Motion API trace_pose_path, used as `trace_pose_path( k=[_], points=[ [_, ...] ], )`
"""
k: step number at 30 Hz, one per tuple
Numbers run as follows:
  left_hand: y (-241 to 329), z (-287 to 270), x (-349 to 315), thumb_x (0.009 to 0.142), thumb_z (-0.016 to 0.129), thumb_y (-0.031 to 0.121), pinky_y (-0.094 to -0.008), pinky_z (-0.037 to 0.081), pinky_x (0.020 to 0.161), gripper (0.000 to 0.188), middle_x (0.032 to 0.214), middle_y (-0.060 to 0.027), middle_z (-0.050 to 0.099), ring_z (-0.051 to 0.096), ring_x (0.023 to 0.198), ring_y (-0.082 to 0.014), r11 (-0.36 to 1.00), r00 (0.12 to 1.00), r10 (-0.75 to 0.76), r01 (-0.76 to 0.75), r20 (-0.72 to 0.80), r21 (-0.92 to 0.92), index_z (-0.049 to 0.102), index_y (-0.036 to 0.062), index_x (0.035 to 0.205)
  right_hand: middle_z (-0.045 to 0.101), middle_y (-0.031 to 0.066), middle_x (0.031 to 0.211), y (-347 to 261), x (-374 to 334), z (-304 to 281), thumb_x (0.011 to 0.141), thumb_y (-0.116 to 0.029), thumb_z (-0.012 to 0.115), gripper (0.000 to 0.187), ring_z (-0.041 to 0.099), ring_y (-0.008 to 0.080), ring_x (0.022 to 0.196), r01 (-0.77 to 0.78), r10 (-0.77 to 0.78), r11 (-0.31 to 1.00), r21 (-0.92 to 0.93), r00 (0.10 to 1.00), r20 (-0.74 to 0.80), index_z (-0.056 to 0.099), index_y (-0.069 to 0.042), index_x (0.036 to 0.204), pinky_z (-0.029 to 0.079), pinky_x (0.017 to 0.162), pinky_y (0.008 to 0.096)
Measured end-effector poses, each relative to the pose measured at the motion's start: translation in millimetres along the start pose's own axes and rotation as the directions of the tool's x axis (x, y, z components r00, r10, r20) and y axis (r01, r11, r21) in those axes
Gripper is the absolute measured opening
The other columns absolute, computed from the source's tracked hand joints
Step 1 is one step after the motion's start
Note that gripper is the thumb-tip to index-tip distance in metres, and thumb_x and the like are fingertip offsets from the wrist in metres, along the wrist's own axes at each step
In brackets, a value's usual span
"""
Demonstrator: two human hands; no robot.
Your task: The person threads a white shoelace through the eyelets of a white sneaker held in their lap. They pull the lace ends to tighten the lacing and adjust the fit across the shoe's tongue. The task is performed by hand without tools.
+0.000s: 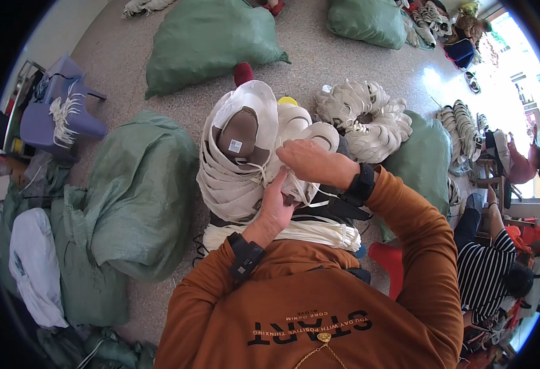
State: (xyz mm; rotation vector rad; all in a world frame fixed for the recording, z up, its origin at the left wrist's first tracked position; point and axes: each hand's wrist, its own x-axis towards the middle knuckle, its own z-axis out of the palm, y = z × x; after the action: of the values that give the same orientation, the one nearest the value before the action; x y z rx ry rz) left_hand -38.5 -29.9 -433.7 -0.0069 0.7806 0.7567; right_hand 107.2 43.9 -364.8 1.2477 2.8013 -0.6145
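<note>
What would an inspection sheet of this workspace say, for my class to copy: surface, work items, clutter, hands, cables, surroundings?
Surface: dark cloth under the work; speckled floor around.
Work items: stacked pale shoe uppers, a ring of similar uppers, a bundle of white laces.
Clutter: bulging green sacks; purple plastic seat with white strands over it.
Hands: left hand against an upper; right hand closed in a fist, its grip hidden.
Cables: thin dark loops at the cloth's left; type unclear.
Surroundings: person in striped top on the right; bright opening beyond.
</note>
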Motion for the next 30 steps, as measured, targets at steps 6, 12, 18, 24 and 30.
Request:
trace_pose_path(
  k=[6,12,18,24,30],
  points=[
    [-1,-6,4,0.102,0.058,0.044,-0.0505,0.036,0.110,0.050,0.141,-0.0036,0.057,0.052,0.131,-0.0247,1.000,0.996,0.031,-0.031,0.080,0.002,0.052,0.0160,0.143,0.063,0.0205,0.093,10,-6,-4,0.077,0.004,0.060,0.016,0.063,0.0392,0.093,-0.022,0.023,0.995,0.095,1.000,-0.001,0.058,0.003,0.093,0.051,0.078,0.0456],
    [2,0,-2,0.104,0.052,0.044,-0.0491,0.039,0.110,0.049,0.140,-0.0059,0.058,0.053,0.129,-0.0256,0.999,0.998,-0.034,0.032,0.062,0.031,0.051,0.0128,0.142,0.065,0.0168,0.088,15,-80,-23,0.082,-0.001,0.063,0.014,0.065,0.0326,0.082,-0.298,0.387,0.783,0.545,0.921,-0.053,0.062,0.003,0.095,0.052,0.074,0.0405],
    [4,0,-4,0.105,0.051,0.043,-0.0493,0.038,0.110,0.048,0.140,-0.0060,0.058,0.052,0.130,-0.0253,0.999,0.996,-0.021,0.018,0.090,0.029,0.052,0.0131,0.142,0.065,0.0100,0.101,2,-56,2,0.089,-0.002,0.063,0.018,0.063,0.0259,0.089,-0.009,0.225,0.917,0.398,0.838,-0.497,0.063,0.000,0.107,0.051,0.074,0.0354],
    [3,0,-2,0.105,0.051,0.043,-0.0502,0.037,0.109,0.044,0.138,-0.0039,0.059,0.053,0.128,-0.0245,0.999,0.998,0.017,-0.019,0.060,0.041,0.052,0.0168,0.140,0.059,0.0116,0.092,-7,-24,7,0.078,-0.008,0.069,0.018,0.063,0.0313,0.093,-0.022,-0.019,0.981,-0.194,0.978,-0.206,0.061,-0.003,0.093,0.052,0.083,0.0412],
    [2,-6,1,0.104,0.051,0.045,-0.0498,0.036,0.110,0.046,0.141,-0.0034,0.057,0.051,0.130,-0.0241,0.998,0.997,0.002,-0.006,0.079,0.059,0.051,0.0169,0.141,0.061,0.0128,0.102,3,-24,17,0.078,0.001,0.062,0.024,0.064,0.0310,0.097,-0.196,0.210,0.978,0.076,0.873,-0.440,0.059,-0.003,0.102,0.052,0.083,0.0403]
  ],
)
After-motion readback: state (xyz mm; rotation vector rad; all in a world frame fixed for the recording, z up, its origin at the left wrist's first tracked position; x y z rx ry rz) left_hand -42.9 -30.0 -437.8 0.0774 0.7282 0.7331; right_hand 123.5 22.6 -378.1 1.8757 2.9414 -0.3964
